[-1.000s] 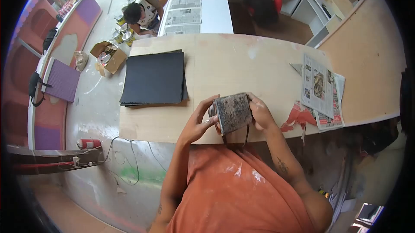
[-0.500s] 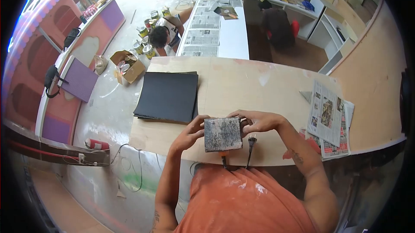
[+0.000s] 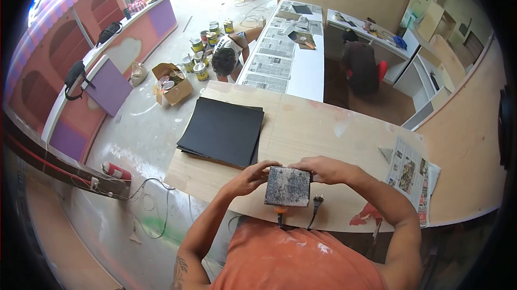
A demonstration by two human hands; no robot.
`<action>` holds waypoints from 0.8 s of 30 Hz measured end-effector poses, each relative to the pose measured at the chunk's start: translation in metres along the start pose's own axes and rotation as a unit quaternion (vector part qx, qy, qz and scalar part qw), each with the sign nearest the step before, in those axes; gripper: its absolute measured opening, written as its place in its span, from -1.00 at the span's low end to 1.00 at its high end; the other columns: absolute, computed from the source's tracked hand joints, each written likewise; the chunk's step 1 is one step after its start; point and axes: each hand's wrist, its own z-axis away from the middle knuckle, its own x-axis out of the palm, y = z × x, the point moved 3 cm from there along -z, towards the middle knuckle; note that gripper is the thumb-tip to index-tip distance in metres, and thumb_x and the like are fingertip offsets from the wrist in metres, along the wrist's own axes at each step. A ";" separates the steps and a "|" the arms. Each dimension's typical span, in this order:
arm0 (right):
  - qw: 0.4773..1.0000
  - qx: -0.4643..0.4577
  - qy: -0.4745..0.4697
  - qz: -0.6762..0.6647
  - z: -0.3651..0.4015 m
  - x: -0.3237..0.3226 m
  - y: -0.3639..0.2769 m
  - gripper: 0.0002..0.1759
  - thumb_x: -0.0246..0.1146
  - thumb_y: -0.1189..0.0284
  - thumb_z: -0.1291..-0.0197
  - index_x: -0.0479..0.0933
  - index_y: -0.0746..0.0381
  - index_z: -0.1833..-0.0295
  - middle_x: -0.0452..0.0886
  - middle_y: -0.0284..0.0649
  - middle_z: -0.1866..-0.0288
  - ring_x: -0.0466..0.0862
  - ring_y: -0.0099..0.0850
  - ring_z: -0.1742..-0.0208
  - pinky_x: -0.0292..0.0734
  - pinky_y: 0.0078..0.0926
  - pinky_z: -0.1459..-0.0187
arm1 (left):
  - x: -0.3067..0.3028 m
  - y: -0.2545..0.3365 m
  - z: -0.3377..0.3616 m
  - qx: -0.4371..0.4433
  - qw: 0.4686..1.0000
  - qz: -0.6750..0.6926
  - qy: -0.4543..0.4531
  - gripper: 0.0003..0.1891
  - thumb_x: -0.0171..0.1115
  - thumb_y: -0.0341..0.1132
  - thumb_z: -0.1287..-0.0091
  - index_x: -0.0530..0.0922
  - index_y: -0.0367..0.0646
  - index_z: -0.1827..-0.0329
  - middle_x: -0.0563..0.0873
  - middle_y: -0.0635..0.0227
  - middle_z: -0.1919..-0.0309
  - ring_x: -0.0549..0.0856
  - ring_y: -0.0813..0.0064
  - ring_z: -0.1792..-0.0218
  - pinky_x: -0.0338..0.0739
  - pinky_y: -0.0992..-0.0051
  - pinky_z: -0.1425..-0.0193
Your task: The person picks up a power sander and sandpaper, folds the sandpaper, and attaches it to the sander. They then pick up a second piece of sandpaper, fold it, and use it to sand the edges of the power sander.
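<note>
A palm sander (image 3: pixel 288 186) lies upside down near the bench edge, its square, worn, black-and-grey pad facing me. Just below the pad shows a bit of its orange body. My left hand (image 3: pixel 250 178) is closed on the sander's upper left corner, and my right hand (image 3: pixel 329 170) grips the upper right edge. Some fingertips are hidden behind the pad. Right beside it is a black power plug (image 3: pixel 318 199) on a cord. A stack of black sheets (image 3: pixel 222 131), perhaps sandpaper, lies beyond my left hand.
The wooden bench top (image 3: pixel 301 123) carries newspapers (image 3: pixel 406 174) at right and a red scrap (image 3: pixel 366 215) near its edge. Behind is a newspaper-covered white counter (image 3: pixel 269 66). Two people crouch nearby. Paint cans (image 3: pixel 200 71), a cardboard box (image 3: pixel 177 91) and cords (image 3: pixel 161 220) are on the floor.
My view has tilted, so the bench sits lower in it. Both hands stay on the sander, and its pad has turned slightly. My right fingers have come over its upper right edge.
</note>
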 end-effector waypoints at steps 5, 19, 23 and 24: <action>0.987 -0.006 0.147 0.068 -0.003 0.007 0.008 -0.54 0.22 0.67 -0.11 0.56 0.18 -0.16 0.67 -0.03 0.11 0.70 -0.14 0.06 0.58 -0.27 -0.03 | -0.004 -0.006 -0.002 0.138 0.952 -0.257 0.094 -0.57 0.09 -0.73 -0.28 0.50 -0.23 -0.20 0.59 0.12 -0.13 0.63 0.26 -0.16 0.58 0.34 -0.13; 0.784 -0.006 0.513 -0.350 0.038 0.148 -0.013 -0.30 0.32 0.56 -0.26 0.23 0.34 -0.48 0.47 -0.03 -0.34 0.54 -0.27 -0.30 0.46 -0.32 -0.30 | 0.086 -0.051 0.070 0.168 0.888 -0.278 0.326 -0.22 0.42 -0.60 -0.04 0.32 -0.25 -0.40 0.49 0.08 -0.25 0.43 0.13 -0.35 0.29 0.26 -0.42; 0.795 -0.016 0.557 -0.241 0.029 0.133 -0.009 -0.33 0.38 0.41 -0.23 0.33 0.30 -0.42 0.54 -0.10 -0.28 0.61 -0.29 -0.20 0.52 -0.33 -0.20 | 0.048 -0.039 0.043 0.223 0.831 -0.389 0.328 -0.26 0.52 -0.60 0.13 0.42 -0.19 -0.21 0.52 0.09 -0.20 0.53 0.01 -0.22 0.37 0.20 -0.33; 0.809 0.001 0.554 -0.197 0.026 0.128 -0.006 -0.36 0.39 0.38 -0.21 0.36 0.29 -0.37 0.52 -0.10 -0.27 0.63 -0.19 -0.18 0.54 -0.30 -0.18 | 0.037 -0.042 0.041 0.225 0.822 -0.406 0.331 -0.22 0.55 -0.60 0.19 0.40 -0.16 -0.19 0.52 0.08 -0.21 0.53 -0.01 -0.23 0.39 0.18 -0.32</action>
